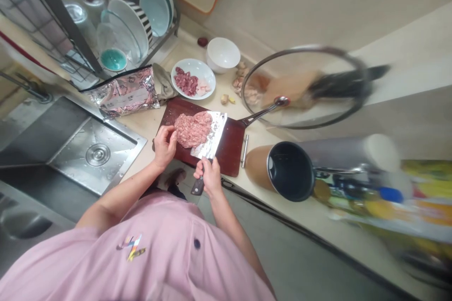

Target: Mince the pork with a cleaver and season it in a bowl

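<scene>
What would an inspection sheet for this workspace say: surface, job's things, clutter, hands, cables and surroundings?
Surface: pale counter, dark red cutting board near its front edge.
Job's things: minced meat heaped on the board, cleaver blade against its right side.
Clutter: plate of meat pieces, white bowl and silvery bag behind; dark pot to the right.
Hands: left hand at the meat's left edge, fingers curled; right hand grips the cleaver's handle.
Cables: nothing seen.
Surroundings: steel sink on the left, dish rack behind it.
</scene>
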Tool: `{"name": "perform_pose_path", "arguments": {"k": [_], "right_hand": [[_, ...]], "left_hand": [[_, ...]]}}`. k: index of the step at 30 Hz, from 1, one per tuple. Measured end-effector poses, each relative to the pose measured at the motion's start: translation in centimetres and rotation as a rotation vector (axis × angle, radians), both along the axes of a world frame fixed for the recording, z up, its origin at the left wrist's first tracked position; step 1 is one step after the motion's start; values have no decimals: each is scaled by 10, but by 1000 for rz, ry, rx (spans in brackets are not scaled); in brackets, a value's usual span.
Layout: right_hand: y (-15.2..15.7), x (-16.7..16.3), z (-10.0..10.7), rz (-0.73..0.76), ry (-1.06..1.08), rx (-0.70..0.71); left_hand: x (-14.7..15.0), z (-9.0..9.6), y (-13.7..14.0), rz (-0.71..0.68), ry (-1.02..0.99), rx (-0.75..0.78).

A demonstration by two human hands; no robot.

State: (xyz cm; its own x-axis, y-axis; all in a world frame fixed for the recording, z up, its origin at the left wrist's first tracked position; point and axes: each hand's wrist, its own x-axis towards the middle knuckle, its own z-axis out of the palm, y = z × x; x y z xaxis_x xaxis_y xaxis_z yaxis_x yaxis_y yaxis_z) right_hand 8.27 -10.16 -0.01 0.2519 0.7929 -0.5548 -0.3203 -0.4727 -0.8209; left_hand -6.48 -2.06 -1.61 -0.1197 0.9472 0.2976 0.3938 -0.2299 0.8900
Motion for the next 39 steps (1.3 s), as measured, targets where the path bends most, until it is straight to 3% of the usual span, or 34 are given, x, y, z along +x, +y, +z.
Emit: {"name": "perform_pose_path", "arguments": {"k": [5,7,9,13,18,22,26,30,33,37,39], "right_hand": [[14,36,28,492,-855,98],[21,39,37,588,-1071,140],[27,37,41,629,-1155,128],[36,32,45,830,-1160,61],[44,35,50,797,-1150,131],[51,34,49,925,-1117,104],[55,34,49,869,-1094,137],[59,38,53,942,-1077,125],[63,42,54,852,-1097,175],[70,47,49,870,-1110,76],[72,50,45,884,-1101,102]], "left_hand": [[-3,16,-9,39,-49,49],[-7,19,-11,49,-48,66],[-11,21,-11,64,-43,73],[-13,21,-11,87,-33,82],[-11,22,-7,105,-24,101],[-12,25,-1,104,-20,126],[-15,26,5,142,-7,136],[-17,23,9,136,15,124],[-17,21,13,126,25,134],[-13,20,17,123,13,129],[-12,20,19,103,19,130]]}}
